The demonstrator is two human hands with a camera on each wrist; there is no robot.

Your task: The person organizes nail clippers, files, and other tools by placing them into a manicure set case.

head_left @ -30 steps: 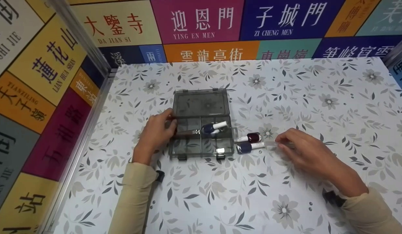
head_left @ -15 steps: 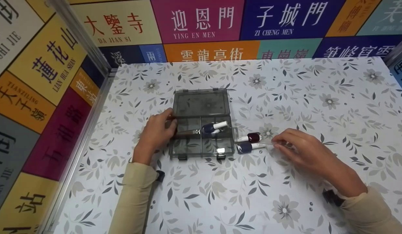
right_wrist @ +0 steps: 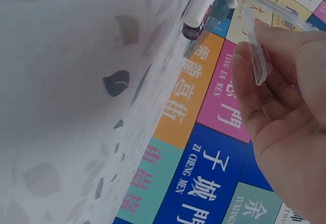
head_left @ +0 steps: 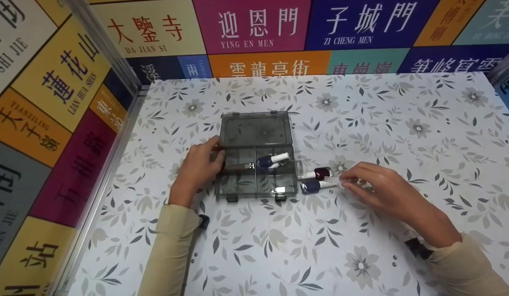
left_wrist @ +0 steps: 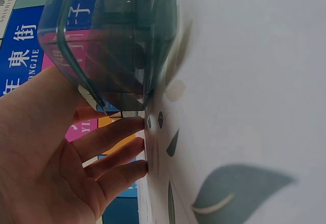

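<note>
A smoky see-through divided box (head_left: pixel 277 181) lies on the table with its lid (head_left: pixel 254 130) folded back. My left hand (head_left: pixel 196 166) rests against its left side, thumb and forefinger at the wall; in the left wrist view the other fingertips touch the tabletop. Inside lie a dark blue nail polish bottle (head_left: pixel 264 162) with a white cap and a narrow brownish item (head_left: pixel 240 167) with a metal end. My right hand (head_left: pixel 380 185) pinches a thin clear plastic strip (right_wrist: pixel 258 56), held over a dark red nail polish bottle (head_left: pixel 321 173) and another dark blue one (head_left: pixel 310 187).
The two loose bottles lie right beside the box's right wall. A white table (head_left: pixel 361 123) with a grey floral print spreads all around. Panels with large characters (head_left: pixel 254 31) stand behind it and along the left.
My right hand has moved slightly left with the clear strip, from beyond the bottle caps to over them. The left hand and the box keep their place.
</note>
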